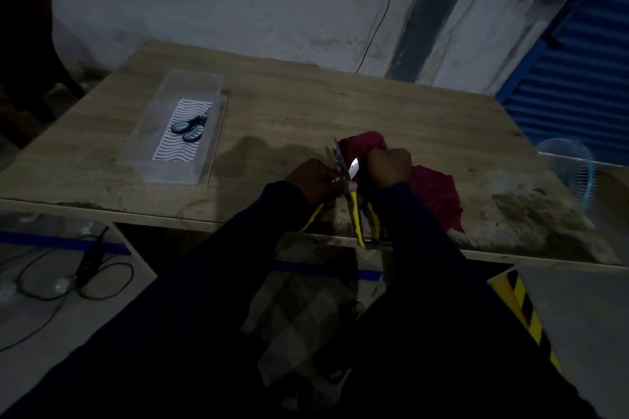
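Yellow-and-black handled scissors point(357, 211) stand open over the wooden table's point(306, 105) front edge, blades pointing away from me. My left hand point(315, 180) grips them near the pivot, fingers curled round the metal. My right hand point(389, 167) is curled round a bunched dark red cloth point(432, 190) and holds it against the shiny blade. The rest of the cloth lies spread on the table to the right. Dark sleeves cover both arms.
A clear plastic tray point(177, 133) at the left holds a wave-patterned liner and a second pair of scissors point(189, 127) with dark handles. A clear container point(568, 173) stands at the right edge. Cables point(78, 279) lie on the floor at left. The scene is dim.
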The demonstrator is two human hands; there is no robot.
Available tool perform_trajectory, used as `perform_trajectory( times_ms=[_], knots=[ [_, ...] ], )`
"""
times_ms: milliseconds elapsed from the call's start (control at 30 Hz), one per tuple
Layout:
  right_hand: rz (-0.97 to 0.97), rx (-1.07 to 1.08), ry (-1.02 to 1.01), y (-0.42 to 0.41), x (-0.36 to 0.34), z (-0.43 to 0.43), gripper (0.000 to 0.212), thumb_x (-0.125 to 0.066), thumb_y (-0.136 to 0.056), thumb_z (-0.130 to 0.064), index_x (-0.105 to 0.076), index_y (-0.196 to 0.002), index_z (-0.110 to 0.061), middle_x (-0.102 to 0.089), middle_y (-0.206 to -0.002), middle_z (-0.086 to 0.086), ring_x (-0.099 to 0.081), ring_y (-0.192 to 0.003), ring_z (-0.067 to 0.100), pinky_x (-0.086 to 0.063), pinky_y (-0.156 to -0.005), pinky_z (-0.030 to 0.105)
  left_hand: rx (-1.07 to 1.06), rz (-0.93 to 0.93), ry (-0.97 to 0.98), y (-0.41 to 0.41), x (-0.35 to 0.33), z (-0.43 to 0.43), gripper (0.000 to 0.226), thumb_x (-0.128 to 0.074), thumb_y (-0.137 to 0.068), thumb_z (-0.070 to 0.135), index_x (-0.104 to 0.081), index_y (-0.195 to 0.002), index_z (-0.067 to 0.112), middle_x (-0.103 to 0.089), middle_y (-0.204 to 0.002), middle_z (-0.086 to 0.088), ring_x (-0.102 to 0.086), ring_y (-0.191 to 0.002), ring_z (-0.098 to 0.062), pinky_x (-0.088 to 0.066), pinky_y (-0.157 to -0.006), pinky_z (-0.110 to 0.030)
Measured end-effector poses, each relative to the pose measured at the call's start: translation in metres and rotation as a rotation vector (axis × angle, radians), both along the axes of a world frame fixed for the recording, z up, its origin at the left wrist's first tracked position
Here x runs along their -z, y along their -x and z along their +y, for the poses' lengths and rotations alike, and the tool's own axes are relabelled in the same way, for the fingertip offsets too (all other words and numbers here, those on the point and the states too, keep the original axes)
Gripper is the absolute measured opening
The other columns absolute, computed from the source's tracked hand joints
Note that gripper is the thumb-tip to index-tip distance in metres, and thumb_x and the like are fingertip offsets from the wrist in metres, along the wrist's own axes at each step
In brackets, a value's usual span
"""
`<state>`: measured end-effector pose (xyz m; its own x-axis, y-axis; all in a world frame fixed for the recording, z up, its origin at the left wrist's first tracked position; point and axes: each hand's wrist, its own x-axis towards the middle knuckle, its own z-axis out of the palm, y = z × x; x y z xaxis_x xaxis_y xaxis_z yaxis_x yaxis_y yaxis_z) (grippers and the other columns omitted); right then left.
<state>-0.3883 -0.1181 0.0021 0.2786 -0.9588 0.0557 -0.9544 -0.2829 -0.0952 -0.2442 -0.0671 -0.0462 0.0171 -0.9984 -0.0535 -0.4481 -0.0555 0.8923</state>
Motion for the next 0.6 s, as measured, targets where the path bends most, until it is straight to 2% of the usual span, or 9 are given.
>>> perform_trajectory(
  times_ms=[67,133,233,300,333,467,500,533,600],
  knots=[
    [-0.091,0.014,-0.004,-0.01,0.0,0.001,0.02,-0.06,-0.089,-0.022,-0.07,-0.103,-0.011,-0.072,-0.103,0.009,-0.067,-0.098,0.031,-0.046,-0.078,0.03,-0.037,0.023,0.016,-0.001,0.0,0.002,0.041,-0.077,-0.082,0.046,-0.067,-0.043,0.037,-0.064,-0.049,0.005,-0.063,-0.054,-0.013,-0.046,-0.063,-0.028],
    [-0.129,0.054,0.018,-0.015,0.004,0.005,0.026,-0.058,-0.083,-0.015,-0.073,-0.103,-0.006,-0.073,-0.097,0.013,-0.07,-0.091,0.03,-0.051,-0.067,0.028,-0.042,0.045,0.021,-0.002,0.001,0.001,0.039,-0.078,-0.08,0.044,-0.067,-0.044,0.032,-0.065,-0.052,-0.001,-0.064,-0.054,-0.016,-0.047,-0.061,-0.03],
    [0.484,-0.103,0.102,-0.002,0.014,0.01,0.032,-0.053,-0.089,-0.018,-0.07,-0.114,-0.008,-0.073,-0.099,0.013,-0.07,-0.09,0.032,-0.054,-0.074,0.035,-0.035,0.076,-0.007,-0.002,0.0,0.0,0.034,-0.08,-0.08,0.038,-0.069,-0.051,0.025,-0.062,-0.047,-0.002,-0.059,-0.047,-0.014,-0.046,-0.059,-0.028],
    [0.453,-0.146,0.039,0.002,0.011,-0.004,0.028,-0.047,-0.097,-0.019,-0.066,-0.115,-0.01,-0.072,-0.103,0.01,-0.067,-0.096,0.034,-0.05,-0.083,0.036,-0.023,0.093,-0.027,-0.002,0.0,0.0,0.036,-0.079,-0.081,0.04,-0.07,-0.05,0.023,-0.062,-0.046,-0.001,-0.059,-0.044,-0.014,-0.048,-0.058,-0.027],
    [0.284,-0.109,0.054,0.001,0.009,-0.009,0.026,-0.048,-0.097,-0.02,-0.068,-0.109,-0.011,-0.072,-0.099,0.009,-0.068,-0.093,0.033,-0.05,-0.082,0.035,-0.026,0.095,-0.032,-0.001,-0.001,0.0,0.038,-0.079,-0.081,0.041,-0.069,-0.05,0.023,-0.063,-0.047,-0.002,-0.06,-0.045,-0.015,-0.048,-0.058,-0.027],
    [0.225,-0.114,-0.123,-0.007,0.019,-0.006,0.03,-0.056,-0.07,-0.017,-0.076,-0.088,-0.004,-0.067,-0.06,0.009,-0.065,-0.05,0.027,-0.051,-0.045,0.028,-0.066,0.108,-0.039,-0.002,0.002,0.0,0.039,-0.081,-0.08,0.038,-0.068,-0.05,0.017,-0.062,-0.049,-0.006,-0.06,-0.049,-0.018,-0.044,-0.059,-0.026],
    [0.265,-0.128,-0.015,-0.001,0.027,-0.011,0.033,-0.064,-0.062,-0.015,-0.075,-0.089,0.0,-0.064,-0.053,0.009,-0.061,-0.042,0.026,-0.048,-0.04,0.027,-0.063,0.121,-0.048,-0.002,0.002,0.0,0.038,-0.082,-0.079,0.037,-0.069,-0.052,0.013,-0.061,-0.049,-0.006,-0.059,-0.049,-0.019,-0.044,-0.059,-0.026],
    [0.347,-0.129,-0.025,0.005,0.02,-0.006,0.031,-0.07,-0.058,-0.012,-0.075,-0.087,-0.001,-0.063,-0.051,0.008,-0.06,-0.041,0.027,-0.047,-0.041,0.026,-0.052,0.121,-0.053,-0.002,0.002,0.0,0.037,-0.083,-0.078,0.038,-0.072,-0.055,0.011,-0.062,-0.049,-0.006,-0.059,-0.049,-0.018,-0.045,-0.059,-0.027],
    [0.35,-0.129,0.026,0.007,0.0,-0.007,0.016,-0.072,-0.076,-0.017,-0.072,-0.088,-0.006,-0.07,-0.071,0.008,-0.068,-0.064,0.03,-0.048,-0.06,0.028,-0.025,0.095,-0.059,-0.001,0.001,0.0,0.036,-0.081,-0.079,0.041,-0.072,-0.051,0.019,-0.063,-0.049,-0.004,-0.059,-0.048,-0.015,-0.047,-0.06,-0.027]
  ],
)
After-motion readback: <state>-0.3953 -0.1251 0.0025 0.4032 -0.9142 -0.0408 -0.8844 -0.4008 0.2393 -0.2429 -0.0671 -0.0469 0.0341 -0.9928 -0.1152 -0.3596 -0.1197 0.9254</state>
